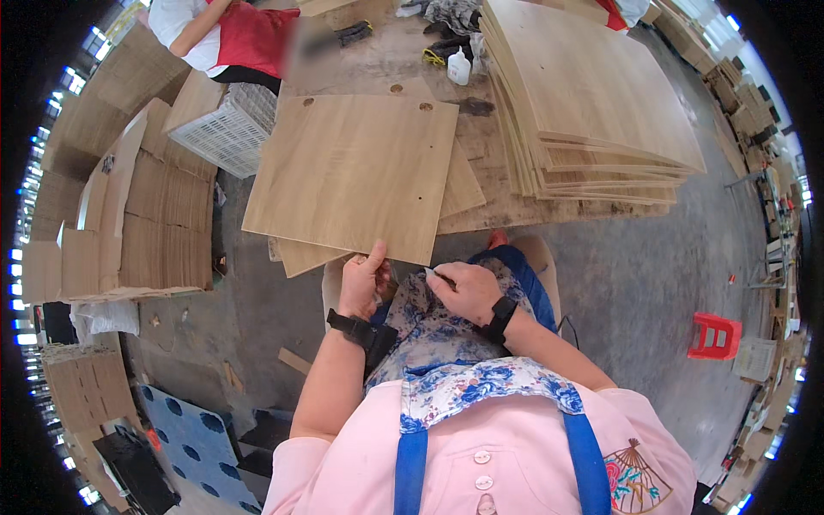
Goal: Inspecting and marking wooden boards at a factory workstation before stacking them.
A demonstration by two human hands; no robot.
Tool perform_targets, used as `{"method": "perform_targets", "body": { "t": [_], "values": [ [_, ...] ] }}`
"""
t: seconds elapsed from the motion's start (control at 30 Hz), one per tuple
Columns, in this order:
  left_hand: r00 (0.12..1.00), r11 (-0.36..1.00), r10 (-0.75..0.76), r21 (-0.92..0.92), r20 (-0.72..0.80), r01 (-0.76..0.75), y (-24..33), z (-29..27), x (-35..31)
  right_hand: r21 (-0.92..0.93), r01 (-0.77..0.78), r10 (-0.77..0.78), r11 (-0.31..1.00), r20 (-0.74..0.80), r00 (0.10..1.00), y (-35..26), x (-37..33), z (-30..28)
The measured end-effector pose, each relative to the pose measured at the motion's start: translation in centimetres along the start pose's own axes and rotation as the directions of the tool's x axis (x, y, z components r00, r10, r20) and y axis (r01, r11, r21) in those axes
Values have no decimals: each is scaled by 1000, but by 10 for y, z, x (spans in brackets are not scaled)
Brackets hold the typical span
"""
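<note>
A square light wooden panel point(352, 172) with small holes near its far edge lies on the worktable, its near edge hanging over toward me. My left hand point(360, 287) grips that near edge, thumb up against the panel's lower rim. My right hand point(468, 290) is closed just to the right, below the panel's corner, pinching a small pale thing that I cannot make out. Both wrists wear black bands. A floral apron covers my lap beneath the hands.
A tall stack of wooden panels point(592, 94) fills the table's right side. A white glue bottle point(459, 67) stands at the back. A white plastic crate point(225, 129) and cardboard stacks point(137, 206) are left. Another person in red and white point(232, 34) sits beyond. A red stool point(714, 335) stands right.
</note>
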State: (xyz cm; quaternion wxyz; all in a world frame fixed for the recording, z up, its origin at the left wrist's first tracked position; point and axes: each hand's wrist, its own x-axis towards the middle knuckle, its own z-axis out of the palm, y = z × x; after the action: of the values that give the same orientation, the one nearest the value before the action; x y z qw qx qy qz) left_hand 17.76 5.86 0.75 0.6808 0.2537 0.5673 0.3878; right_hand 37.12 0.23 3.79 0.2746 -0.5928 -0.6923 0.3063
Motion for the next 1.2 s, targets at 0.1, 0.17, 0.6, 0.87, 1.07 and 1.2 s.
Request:
{"method": "perform_targets", "body": {
  "t": [0.1,0.17,0.6,0.87,1.07,1.2],
  "values": [
    [1000,1000,-8,-5,13,8,3,2,-4,24,10,-9,1000,-17,1000,2,5,-2],
    [1000,1000,-4,1,19,4,0,0,0,-8,25,-25,1000,4,1000,5,9,-2],
    [999,999,35,4,17,-35,-6,-2,5,79,16,-12,997,-53,999,6,4,-9],
    [998,998,55,40,28,-56,-5,-4,4,112,26,-29,993,25,999,21,3,2],
    [998,997,45,59,38,-47,-5,-6,4,186,22,-26,982,18,999,16,4,-8],
    [998,995,56,76,17,-57,-7,-8,8,305,-140,136,942,34,990,20,5,-11]
  ]
}}
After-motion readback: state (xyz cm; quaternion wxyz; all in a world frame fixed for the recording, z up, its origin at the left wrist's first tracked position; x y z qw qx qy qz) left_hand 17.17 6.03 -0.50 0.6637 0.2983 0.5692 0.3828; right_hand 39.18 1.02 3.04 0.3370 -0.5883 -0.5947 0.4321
